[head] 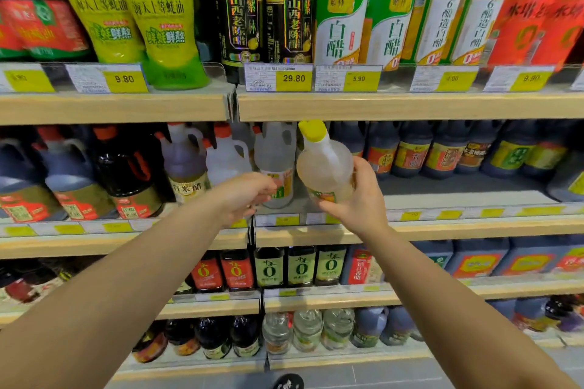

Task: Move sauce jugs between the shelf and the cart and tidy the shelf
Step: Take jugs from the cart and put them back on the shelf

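The right hand (pixel 357 199) holds the yellow-capped jug (pixel 325 164), fingers curled round its lower part. The jug is tilted, just before the middle shelf (pixel 442 230). The left hand (pixel 246 196) is at a clear jug (pixel 275 161) standing on this shelf. Whether its fingers grip it cannot be told.

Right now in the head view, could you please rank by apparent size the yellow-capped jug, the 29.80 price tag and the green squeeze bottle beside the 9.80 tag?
Largest: green squeeze bottle
Then: yellow-capped jug, in the right hand
Smallest: 29.80 price tag
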Available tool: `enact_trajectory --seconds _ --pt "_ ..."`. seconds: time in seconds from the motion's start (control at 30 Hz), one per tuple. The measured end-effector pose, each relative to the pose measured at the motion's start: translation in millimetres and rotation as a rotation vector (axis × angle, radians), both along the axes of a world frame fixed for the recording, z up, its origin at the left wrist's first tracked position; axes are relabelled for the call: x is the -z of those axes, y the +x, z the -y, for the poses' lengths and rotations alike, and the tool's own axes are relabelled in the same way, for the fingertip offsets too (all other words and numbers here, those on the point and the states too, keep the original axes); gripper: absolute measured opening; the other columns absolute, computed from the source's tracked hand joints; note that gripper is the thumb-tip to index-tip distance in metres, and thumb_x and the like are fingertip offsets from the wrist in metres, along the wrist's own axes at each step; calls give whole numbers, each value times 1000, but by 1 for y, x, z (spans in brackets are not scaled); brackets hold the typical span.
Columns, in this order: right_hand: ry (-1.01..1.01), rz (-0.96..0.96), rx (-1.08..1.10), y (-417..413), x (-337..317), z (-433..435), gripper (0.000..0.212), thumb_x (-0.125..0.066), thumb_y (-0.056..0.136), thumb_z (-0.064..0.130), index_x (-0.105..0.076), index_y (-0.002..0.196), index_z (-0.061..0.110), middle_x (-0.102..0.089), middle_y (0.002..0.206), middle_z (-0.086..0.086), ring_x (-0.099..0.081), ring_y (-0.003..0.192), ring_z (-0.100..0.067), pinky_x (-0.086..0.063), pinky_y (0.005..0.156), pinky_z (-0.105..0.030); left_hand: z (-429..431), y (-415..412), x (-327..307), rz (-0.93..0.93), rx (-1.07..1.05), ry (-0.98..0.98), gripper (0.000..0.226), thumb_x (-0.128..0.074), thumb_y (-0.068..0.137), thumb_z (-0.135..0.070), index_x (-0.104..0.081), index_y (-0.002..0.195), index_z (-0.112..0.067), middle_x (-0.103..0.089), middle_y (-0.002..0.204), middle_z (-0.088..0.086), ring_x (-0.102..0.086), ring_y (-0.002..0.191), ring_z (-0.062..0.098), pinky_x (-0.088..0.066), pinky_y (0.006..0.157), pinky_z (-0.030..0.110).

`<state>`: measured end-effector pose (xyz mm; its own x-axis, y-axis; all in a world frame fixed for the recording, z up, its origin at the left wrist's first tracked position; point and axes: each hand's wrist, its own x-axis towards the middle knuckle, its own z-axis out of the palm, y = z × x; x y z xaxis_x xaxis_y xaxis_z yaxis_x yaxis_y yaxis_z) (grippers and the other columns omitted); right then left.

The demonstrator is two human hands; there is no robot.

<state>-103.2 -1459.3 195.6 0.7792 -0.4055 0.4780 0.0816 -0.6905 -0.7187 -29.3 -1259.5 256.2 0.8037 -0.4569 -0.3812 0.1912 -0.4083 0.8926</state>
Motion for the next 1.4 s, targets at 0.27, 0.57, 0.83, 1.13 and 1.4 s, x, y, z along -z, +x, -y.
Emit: enact_trajectory --seconds 0.27,0.57,0.83,1.13,1.4 --pt "32 -163 -39 52 35 32 61 -87 58 37 -45 99 19 -47 88 13 -51 86 -11 -37 62 -16 20 38 52 178 28 191 27 -54 90 -21 -60 116 -21 -57 106 -3 -51 98 12 -36 81 24" --pt "206 -426 -263 75 43 68 78 -90 50 41 -56 117 21 -70 106 5 -66 98 -8 -54 92 -37 39 52 73 217 113 303 27 -54 89 -25 -62 115 -23 -58 116 -3 -53 110 13 -44 96 31" --pt "189 -476 -159 70 37 41 92 -82 41 67 -60 113 14 -68 106 -2 -64 103 -13 -54 92 -40 48 43 78 222 180 314 29 -52 91 -25 -60 119 -22 -52 135 0 -46 121 14 -34 96 25" --pt "244 -213 235 64 44 -5 75 -83 57 51 -43 107 12 -49 104 1 -55 103 -21 -52 79 -36 50 39 90 261 202 320 30 -54 89 -27 -59 118 -24 -55 130 -1 -50 111 12 -40 93 27" --pt "234 -341 54 51 32 8 59 -80 69 42 -45 108 16 -61 111 0 -59 101 -17 -50 81 -32 39 32 92 262 191 276 30 -55 89 -24 -59 119 -21 -56 128 0 -50 112 13 -41 85 23"
